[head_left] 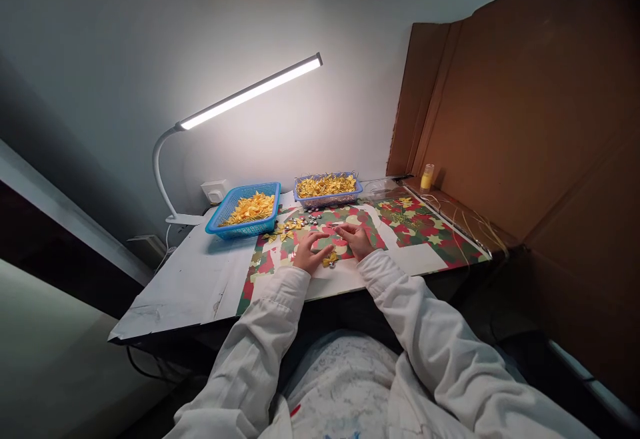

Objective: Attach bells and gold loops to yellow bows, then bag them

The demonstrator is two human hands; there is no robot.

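Gold bow (329, 260) lies near spread left hand (309, 253); right hand (357, 240) pinches a blurred piece (333, 225).

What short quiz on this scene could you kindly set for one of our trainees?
1. True or false: the blue basket and the smaller purplish basket both hold yellow pieces.

2. Which of these stands against the cardboard panel on the right?
A) a desk lamp
B) a small yellow-and-clear container
C) a wall socket

3. Which is nearer the yellow bow by the front edge of the table: the left hand or the right hand?

Key: 1. True. 2. B. 3. The left hand.
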